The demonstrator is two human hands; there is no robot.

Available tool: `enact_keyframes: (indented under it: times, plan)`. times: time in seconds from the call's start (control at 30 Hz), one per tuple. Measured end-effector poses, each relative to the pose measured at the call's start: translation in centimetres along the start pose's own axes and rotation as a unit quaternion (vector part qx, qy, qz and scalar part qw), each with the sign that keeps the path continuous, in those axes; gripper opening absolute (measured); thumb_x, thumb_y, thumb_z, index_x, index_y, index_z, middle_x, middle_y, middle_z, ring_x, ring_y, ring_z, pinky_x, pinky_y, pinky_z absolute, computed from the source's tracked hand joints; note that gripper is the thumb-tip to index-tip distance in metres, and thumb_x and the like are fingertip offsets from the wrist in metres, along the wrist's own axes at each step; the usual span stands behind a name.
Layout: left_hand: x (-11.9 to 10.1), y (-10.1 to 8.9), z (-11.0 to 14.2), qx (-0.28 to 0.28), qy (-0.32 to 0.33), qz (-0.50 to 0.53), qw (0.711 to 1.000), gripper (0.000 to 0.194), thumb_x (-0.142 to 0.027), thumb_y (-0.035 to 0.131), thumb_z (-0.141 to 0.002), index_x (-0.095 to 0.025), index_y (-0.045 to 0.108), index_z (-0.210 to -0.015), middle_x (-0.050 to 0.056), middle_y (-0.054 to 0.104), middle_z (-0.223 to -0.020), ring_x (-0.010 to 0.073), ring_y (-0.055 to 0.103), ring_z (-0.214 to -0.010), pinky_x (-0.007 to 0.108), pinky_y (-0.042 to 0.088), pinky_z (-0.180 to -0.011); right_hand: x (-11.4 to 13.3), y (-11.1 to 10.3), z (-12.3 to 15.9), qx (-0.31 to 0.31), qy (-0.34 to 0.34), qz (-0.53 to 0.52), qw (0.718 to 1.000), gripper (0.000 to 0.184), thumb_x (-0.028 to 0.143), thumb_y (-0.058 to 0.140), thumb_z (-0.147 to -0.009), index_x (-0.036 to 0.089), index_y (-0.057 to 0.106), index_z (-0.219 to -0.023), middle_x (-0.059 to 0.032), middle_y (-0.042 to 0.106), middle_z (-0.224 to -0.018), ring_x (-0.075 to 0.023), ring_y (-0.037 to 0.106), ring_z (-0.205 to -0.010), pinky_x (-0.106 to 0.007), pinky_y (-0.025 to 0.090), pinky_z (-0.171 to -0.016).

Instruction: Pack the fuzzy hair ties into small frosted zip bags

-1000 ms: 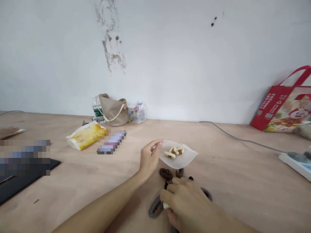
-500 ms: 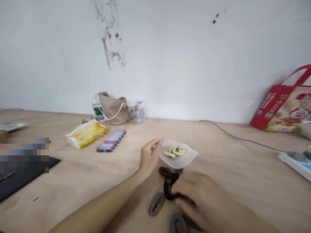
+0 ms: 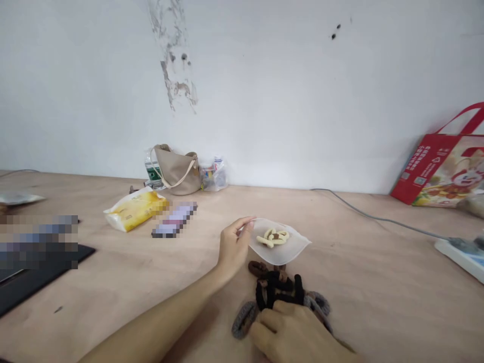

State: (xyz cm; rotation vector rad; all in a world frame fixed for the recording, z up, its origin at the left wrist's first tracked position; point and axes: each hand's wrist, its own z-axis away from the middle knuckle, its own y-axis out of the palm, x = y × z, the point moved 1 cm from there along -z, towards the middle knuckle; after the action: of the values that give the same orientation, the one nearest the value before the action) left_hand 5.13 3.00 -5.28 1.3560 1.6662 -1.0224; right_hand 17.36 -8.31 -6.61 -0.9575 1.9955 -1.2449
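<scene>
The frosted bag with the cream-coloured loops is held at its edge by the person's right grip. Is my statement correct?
Not quite: the right grip is wrong. The head view shows that the frosted bag with the cream-coloured loops is held at its edge by the left grip.

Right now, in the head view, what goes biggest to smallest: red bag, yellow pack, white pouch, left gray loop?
1. Red bag
2. Yellow pack and white pouch: too alike to rank
3. Left gray loop
</scene>
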Motion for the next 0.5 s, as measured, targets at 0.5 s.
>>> enact_keyframes:
  times: [0.5]
  plan:
    - [-0.2,0.0,0.1,0.006,-0.002,0.008,1.000,0.024,-0.029,0.058,-0.077,-0.016,0.072,-0.092,0.008,0.072,-0.096,0.0231,0.065,-0.090,0.032,0.049,-0.082,-0.5,-2.0,-0.3,-0.111,-0.009,0.042,0.993,0.010,0.020,0.062,-0.078,0.021,0.057,-0.069,0.0033,0.061,-0.065,-0.0129,0.053,-0.053,-0.026,0.040,-0.051]
